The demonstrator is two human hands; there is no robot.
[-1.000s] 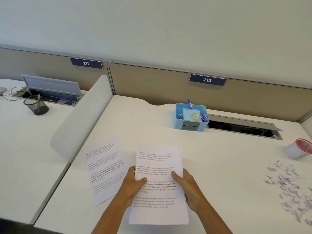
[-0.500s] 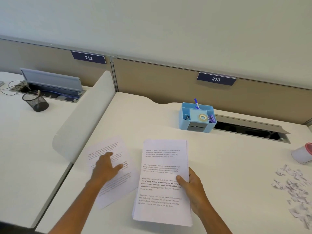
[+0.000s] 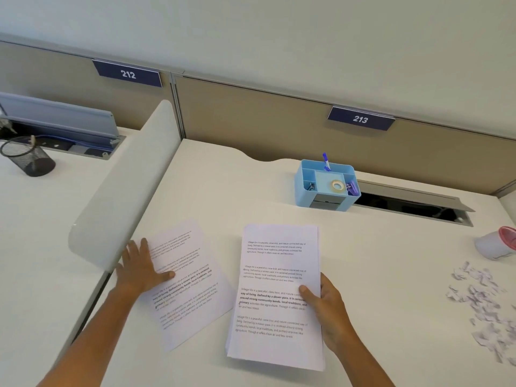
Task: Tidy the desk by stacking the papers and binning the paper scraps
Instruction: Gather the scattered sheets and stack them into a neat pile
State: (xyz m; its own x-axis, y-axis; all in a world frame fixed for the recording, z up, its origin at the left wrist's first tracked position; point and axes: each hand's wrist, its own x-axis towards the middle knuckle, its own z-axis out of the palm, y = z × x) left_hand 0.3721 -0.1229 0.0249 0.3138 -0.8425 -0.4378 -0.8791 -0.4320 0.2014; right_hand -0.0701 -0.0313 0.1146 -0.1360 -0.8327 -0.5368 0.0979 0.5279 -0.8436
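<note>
Low in the frame, the right hand (image 3: pixel 328 311) pinches the stack of papers (image 3: pixel 276 297) at its right edge, thumb on top, fingers beneath. Thin, floppy sheets, I'd say; grip near mid-edge so they don't fan. Lower left, the left hand (image 3: pixel 141 268) lies flat and spread on the loose sheet (image 3: pixel 185 283), which sits askew, its corner just beside the stack; light and slidey, best dragged by the palm, then lifted at an edge. Right edge: paper scraps (image 3: pixel 483 305), featherweight, scattered near a small bin (image 3: pixel 495 244) on its side. Farther back sits the blue organizer (image 3: pixel 326 185).
</note>
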